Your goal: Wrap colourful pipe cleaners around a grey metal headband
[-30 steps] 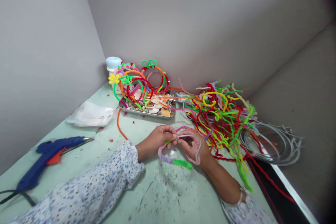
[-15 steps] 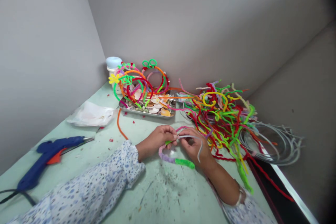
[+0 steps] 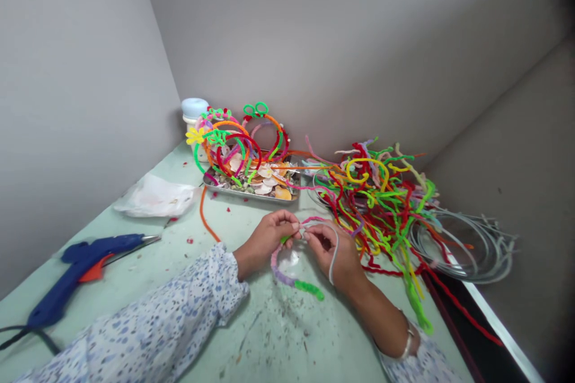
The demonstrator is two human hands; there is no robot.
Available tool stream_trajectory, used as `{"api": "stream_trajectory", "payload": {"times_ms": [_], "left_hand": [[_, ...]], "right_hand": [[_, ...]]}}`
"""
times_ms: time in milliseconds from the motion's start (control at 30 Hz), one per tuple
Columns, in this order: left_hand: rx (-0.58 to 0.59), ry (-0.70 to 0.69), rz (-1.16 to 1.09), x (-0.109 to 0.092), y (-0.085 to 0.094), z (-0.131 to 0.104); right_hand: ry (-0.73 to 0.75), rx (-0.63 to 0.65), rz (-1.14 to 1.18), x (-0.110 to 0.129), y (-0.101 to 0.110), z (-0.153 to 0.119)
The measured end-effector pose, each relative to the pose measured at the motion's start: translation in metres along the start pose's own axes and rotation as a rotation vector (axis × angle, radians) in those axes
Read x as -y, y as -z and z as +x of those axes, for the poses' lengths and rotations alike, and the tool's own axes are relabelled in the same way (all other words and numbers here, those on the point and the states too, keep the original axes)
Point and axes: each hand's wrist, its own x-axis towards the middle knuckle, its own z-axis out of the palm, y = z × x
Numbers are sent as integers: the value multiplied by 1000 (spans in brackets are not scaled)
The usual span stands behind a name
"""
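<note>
My left hand [image 3: 275, 234] pinches a headband [image 3: 284, 277] wrapped in pipe cleaner, with pink, lilac and bright green bands along its curve. The wrapped end hangs below the fingers, just above the table. Close against it, my right hand [image 3: 333, 251] is closed in a pinch on a pale grey-white pipe cleaner [image 3: 335, 254], whose free length loops over the back of that hand. The fingertips of both hands nearly meet and hide the exact joining point. A pink pipe cleaner [image 3: 317, 218] shows just behind them.
A metal tray [image 3: 251, 194] of shells holds several finished headbands [image 3: 238, 125]. Right of it lies a tangled heap of pipe cleaners [image 3: 381, 203] beside bare hoops [image 3: 476, 251]. A blue glue gun [image 3: 85, 269], a plastic bag [image 3: 155, 195] and a lidded jar [image 3: 194, 109] are at left.
The grey-white pipe cleaner's loose end has swung down and bends closer over my right hand. The headband's green end has dropped slightly and shifted left.
</note>
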Motion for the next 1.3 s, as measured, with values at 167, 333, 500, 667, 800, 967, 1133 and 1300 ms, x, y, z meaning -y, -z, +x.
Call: {"api": "stream_trajectory", "payload": {"times_ms": [167,333,500,667,800,967,1133,1300], "left_hand": [[34,-59,54,2,-1,-1],[51,-92,78,3,-1,-2],[45,-93,97,0,-3,-3],[39,-90,98,2,-3,-3],[52,-85,105,4,-2,-2],[71,-67,166,6,-2,-1],[88,-52,208,6,-2,0],[115,-47,196,5,-2,-1]], "right_hand": [[-4,83,37,6,1,1],[-25,93,63,9,3,3],[-16,40,93,4,0,1],[-2,13,96,3,-1,1],[-22,-33,90,1,-2,0],[-22,-54,90,0,-2,-1],[-19,-49,82,4,1,-1],[-6,-59,70,6,2,-2]]}}
